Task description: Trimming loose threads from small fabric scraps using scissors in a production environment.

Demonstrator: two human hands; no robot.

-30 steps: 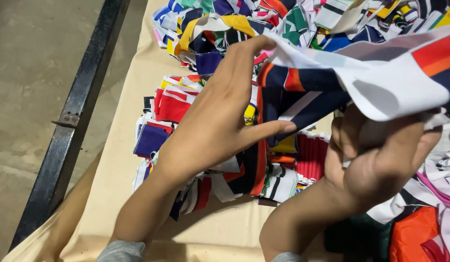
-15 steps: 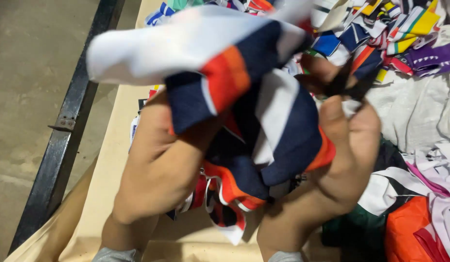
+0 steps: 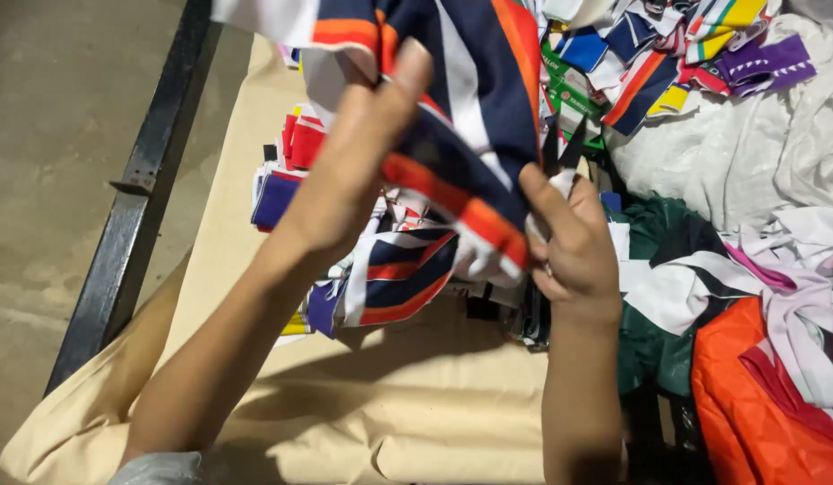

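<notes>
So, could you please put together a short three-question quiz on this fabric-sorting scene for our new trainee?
1. True or false: both hands grip the same striped fabric piece.
2. Which colours show on that piece? A) navy, orange and white B) pink and grey C) plain black
3. What covers the table under the heaps of fabric pieces?

Key:
1. True: the left hand pinches it from the left, and the right hand holds its lower edge, with small dark scissors poking up from that hand.
2. A.
3. A beige cloth, with an orange garment at the right.
</notes>
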